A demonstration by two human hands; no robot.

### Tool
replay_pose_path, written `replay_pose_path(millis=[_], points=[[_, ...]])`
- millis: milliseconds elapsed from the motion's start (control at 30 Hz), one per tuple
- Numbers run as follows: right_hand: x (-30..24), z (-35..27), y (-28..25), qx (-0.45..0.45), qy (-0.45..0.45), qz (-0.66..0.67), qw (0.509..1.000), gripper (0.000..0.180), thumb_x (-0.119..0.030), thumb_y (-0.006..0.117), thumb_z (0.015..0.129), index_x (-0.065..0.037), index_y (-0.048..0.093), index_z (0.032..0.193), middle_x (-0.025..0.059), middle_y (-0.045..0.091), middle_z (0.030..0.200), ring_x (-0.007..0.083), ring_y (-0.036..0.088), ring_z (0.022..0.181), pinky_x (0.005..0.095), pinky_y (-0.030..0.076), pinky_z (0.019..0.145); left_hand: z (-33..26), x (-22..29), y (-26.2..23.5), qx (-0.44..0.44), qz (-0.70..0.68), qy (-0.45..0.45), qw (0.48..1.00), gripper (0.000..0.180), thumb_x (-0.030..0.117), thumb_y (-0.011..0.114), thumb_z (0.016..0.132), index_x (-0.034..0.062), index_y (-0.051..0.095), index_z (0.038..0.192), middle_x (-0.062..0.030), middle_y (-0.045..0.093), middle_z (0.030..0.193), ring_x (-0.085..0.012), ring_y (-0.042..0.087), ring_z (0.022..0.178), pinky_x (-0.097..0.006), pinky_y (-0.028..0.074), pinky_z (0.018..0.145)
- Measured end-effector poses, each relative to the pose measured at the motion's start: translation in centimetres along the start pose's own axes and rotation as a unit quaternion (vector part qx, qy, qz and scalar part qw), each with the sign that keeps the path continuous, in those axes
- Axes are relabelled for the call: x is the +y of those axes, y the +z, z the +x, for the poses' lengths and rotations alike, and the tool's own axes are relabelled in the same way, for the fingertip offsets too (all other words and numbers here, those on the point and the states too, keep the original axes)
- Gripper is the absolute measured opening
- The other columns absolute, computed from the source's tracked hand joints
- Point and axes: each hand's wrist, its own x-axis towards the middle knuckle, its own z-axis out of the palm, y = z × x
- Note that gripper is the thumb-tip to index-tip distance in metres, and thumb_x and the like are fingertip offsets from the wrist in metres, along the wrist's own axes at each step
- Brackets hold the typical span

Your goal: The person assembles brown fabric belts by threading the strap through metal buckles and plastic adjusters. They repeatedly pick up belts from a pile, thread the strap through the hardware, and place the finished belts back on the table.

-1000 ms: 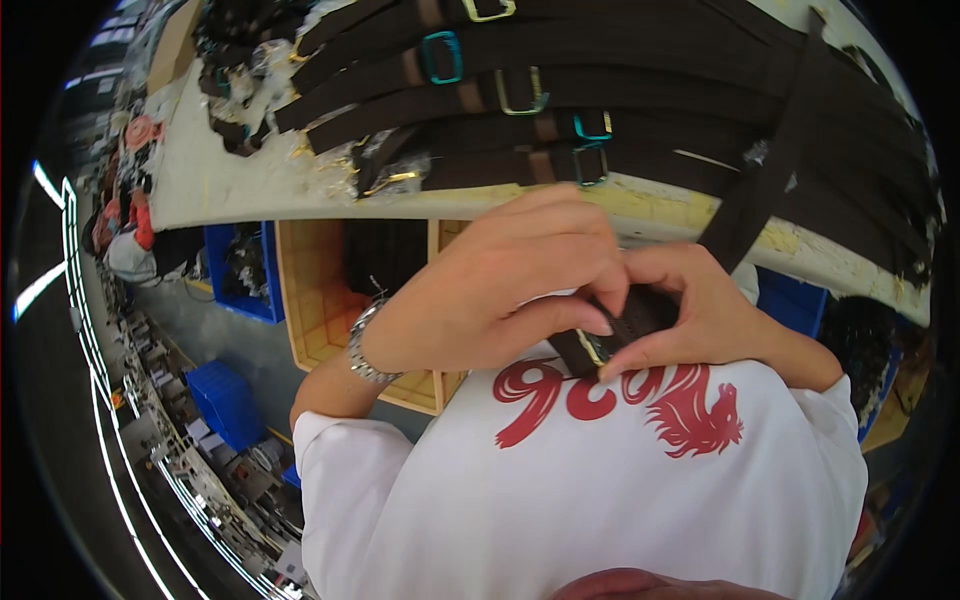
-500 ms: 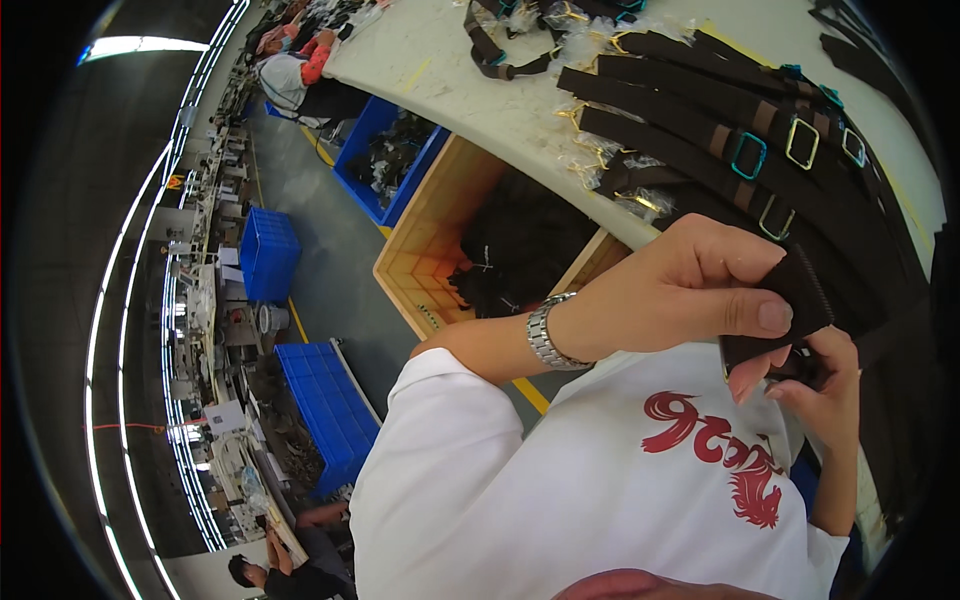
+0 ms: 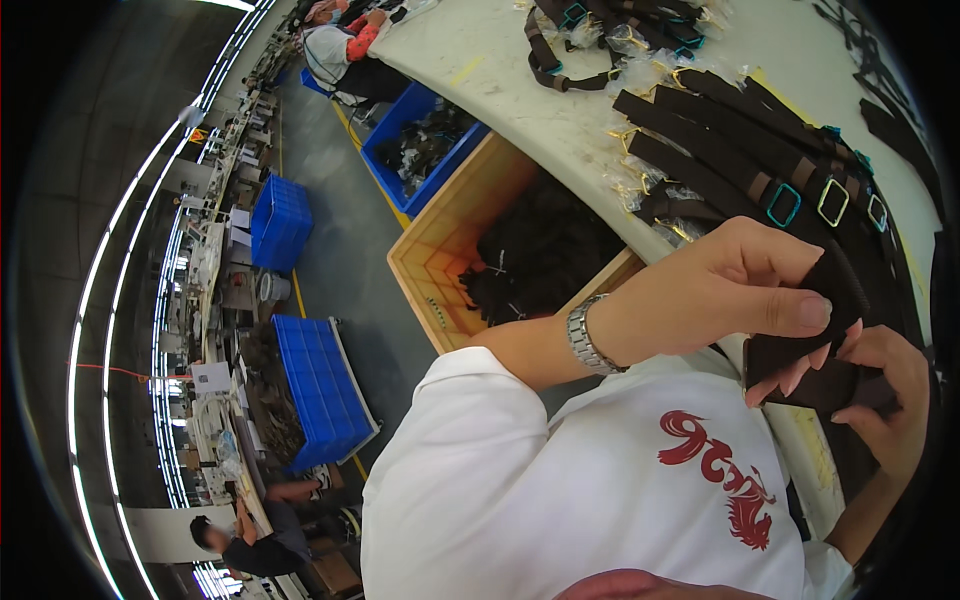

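Note:
My left hand (image 3: 735,290), with a metal watch at its wrist, pinches a wide dark brown strap (image 3: 800,335) between thumb and fingers. My right hand (image 3: 890,400) is closed on the strap's lower part, close beside my left fingers. Part of the strap is hidden behind the hands. Just beyond my hands, dark straps (image 3: 700,140) lie fanned out on the pale table (image 3: 520,110). Some carry rectangular buckles (image 3: 785,203) in teal and pale gold, and clear wrapping covers their far ends.
An orange-yellow bin (image 3: 440,230) with dark pieces stands against the table's left edge. Beyond it is a blue crate (image 3: 395,180) of dark scraps. More blue crates (image 3: 325,390) stand on the floor to the left. Two people (image 3: 345,55) sit farther off.
My right hand has shifted right, away from the left, and more of the strap shows between them. The left hand keeps its pinch. The whole view has shifted slightly.

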Motion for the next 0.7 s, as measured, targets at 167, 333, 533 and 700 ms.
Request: replay_pose_path(millis=[167,333,533,700], points=[[-1.0,0.4,-0.3,0.026,0.012,0.028,0.999,0.049,-0.022,0.086,0.062,0.002,0.063,0.098,0.0152,0.062,0.091,0.0312,0.062,0.082,0.0417,0.049,0.076,1.0,-0.9,-0.9,-0.015,0.076,-0.044,0.996,0.027,0.018,0.069,0.108,-0.0081,0.073,0.113,-0.0109,0.073,0.092,-0.0142,0.071,0.068,-0.027,0.060,0.055],[-2.9,1.5,0.0,0.055,0.001,-0.049,0.997,0.048,-0.010,0.076,0.057,0.002,0.065,0.102,0.0171,0.062,0.092,0.0337,0.063,0.084,0.0404,0.049,0.074,2.2,-1.1,-0.9,-0.070,0.286,-0.132,0.946,0.019,0.010,0.069,0.105,-0.0083,0.075,0.108,-0.0086,0.072,0.097,-0.0125,0.071,0.075,-0.026,0.058,0.064],[-0.7,1.7,1.9,0.259,0.021,-0.165,0.951,0.033,-0.011,0.080,0.085,0.001,0.070,0.113,0.0180,0.068,0.113,0.0314,0.067,0.100,0.0377,0.055,0.087,2.0,-4.3,-1.1,0.128,0.279,0.054,0.950,0.014,-0.003,0.071,0.098,-0.0101,0.078,0.107,-0.0139,0.078,0.106,-0.0161,0.071,0.093,-0.029,0.056,0.082],[1.6,-2.4,8.0,0.237,0.097,0.201,0.946,0.036,-0.031,0.068,0.108,0.000,0.065,0.126,0.0110,0.070,0.109,0.0193,0.067,0.091,0.0332,0.051,0.072,2.4,-7.0,-0.8,0.128,0.309,0.112,0.936,0.016,0.000,0.074,0.099,-0.0111,0.075,0.110,-0.0155,0.077,0.105,-0.0211,0.067,0.098,-0.032,0.057,0.082]])
